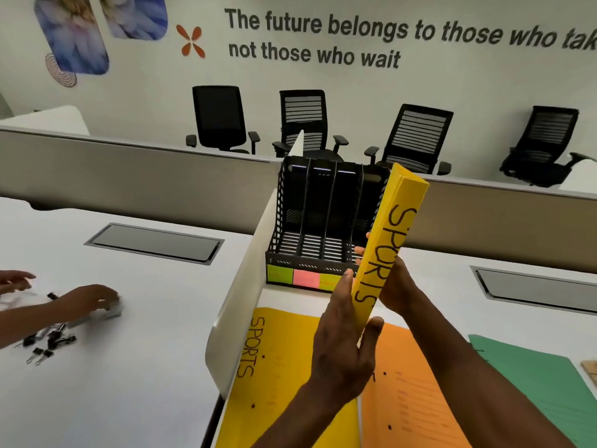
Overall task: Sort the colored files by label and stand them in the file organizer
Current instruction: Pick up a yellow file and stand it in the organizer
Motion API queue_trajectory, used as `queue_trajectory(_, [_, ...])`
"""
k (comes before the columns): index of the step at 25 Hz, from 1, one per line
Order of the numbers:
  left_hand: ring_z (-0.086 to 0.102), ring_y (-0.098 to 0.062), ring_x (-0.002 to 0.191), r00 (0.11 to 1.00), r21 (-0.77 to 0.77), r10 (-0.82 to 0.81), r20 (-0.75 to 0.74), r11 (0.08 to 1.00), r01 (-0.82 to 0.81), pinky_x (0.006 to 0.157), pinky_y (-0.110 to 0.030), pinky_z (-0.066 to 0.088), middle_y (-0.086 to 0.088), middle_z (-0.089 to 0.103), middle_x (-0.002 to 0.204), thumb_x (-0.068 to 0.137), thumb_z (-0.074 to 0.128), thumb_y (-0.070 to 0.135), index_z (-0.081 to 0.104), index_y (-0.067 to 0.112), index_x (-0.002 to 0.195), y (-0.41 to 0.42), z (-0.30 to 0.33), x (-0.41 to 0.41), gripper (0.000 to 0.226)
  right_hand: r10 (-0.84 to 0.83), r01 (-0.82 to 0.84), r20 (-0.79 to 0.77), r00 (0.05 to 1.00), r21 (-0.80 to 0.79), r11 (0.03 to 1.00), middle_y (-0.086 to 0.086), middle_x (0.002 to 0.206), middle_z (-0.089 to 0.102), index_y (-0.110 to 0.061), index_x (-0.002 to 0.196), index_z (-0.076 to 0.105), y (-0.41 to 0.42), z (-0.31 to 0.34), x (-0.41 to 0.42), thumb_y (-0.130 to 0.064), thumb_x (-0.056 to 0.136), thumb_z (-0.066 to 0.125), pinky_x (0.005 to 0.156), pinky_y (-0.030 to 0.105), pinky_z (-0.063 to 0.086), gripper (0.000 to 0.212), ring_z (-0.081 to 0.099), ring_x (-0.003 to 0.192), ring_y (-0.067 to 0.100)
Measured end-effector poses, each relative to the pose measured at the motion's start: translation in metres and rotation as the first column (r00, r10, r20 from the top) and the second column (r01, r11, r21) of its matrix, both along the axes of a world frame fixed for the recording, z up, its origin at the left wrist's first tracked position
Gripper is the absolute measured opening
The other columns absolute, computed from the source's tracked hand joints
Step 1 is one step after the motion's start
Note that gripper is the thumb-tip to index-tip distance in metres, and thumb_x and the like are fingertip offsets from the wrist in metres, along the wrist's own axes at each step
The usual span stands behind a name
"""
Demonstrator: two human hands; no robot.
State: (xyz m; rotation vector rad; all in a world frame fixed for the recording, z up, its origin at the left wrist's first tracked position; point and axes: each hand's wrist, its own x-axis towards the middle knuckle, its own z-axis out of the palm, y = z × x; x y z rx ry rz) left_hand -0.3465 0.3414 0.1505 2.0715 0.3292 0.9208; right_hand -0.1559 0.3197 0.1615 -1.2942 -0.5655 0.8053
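A yellow file marked SPORTS stands tilted on edge in the air, just in front of the right end of the black file organizer. My left hand grips its lower end, thumb on the near side. My right hand holds it from behind, fingertips showing at its left edge. The organizer's slots are empty, and green, pink and yellow sticky labels line its front. A second yellow SPORTS file, an orange file and a green file lie flat on the desk below.
A white divider panel runs along the left of the organizer. Beyond it another person's hands handle black binder clips. Cable hatches are set in the desk on both sides. Office chairs stand by the wall.
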Motion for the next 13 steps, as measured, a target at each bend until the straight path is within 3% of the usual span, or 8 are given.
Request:
queue_trajectory(3, [0.035,-0.003,0.142,1.000,-0.011,-0.018,0.019,1.000,0.019,0.101,-0.039,0.050,0.028,0.011,0.160,0.102,0.033,0.049,0.001,0.036,0.156,0.006,-0.001,0.002,0.064,-0.007,0.007,-0.013,1.000,0.016,1.000,-0.004,0.108,0.072,-0.040,0.113,0.066,0.007,-0.002,0.008,-0.080,0.038,0.079,0.076,0.038,0.052,0.085,0.070,0.090,0.012])
queue_trajectory(7, [0.022,0.005,0.145,1.000,0.012,-0.031,0.003,0.999,0.031,0.113,-0.023,0.035,0.032,0.008,0.159,0.104,0.040,0.037,-0.003,0.042,0.153,0.020,-0.001,0.004,0.065,0.017,-0.017,0.028,0.999,-0.009,1.000,0.003,0.118,0.064,-0.035,0.119,0.055,0.022,0.007,0.009,-0.079,0.037,0.079,0.073,0.034,0.054,0.097,0.068,0.096,0.013])
queue_trajectory(10, [0.016,0.007,0.147,0.997,0.014,-0.067,-0.025,0.998,0.067,0.114,-0.015,0.027,0.031,0.004,0.159,0.103,0.043,0.035,-0.005,0.042,0.153,0.027,0.004,0.006,0.070,0.016,-0.015,0.044,0.999,-0.016,1.000,0.002,0.119,0.064,-0.036,0.117,0.057,0.033,0.013,0.017,-0.081,0.041,0.077,0.078,0.037,0.052,0.091,0.064,0.104,0.017])
queue_trajectory(13, [0.009,-0.003,0.151,0.989,0.049,-0.143,-0.049,0.988,0.145,0.118,-0.032,0.032,0.017,-0.002,0.165,0.102,0.045,0.037,-0.007,0.032,0.156,0.041,0.004,0.019,0.075,-0.017,0.018,0.098,0.995,-0.011,1.000,-0.007,0.109,0.071,-0.036,0.118,0.059,0.044,0.030,0.026,-0.074,0.067,0.068,0.074,0.028,0.057,0.064,0.068,0.097,0.008])
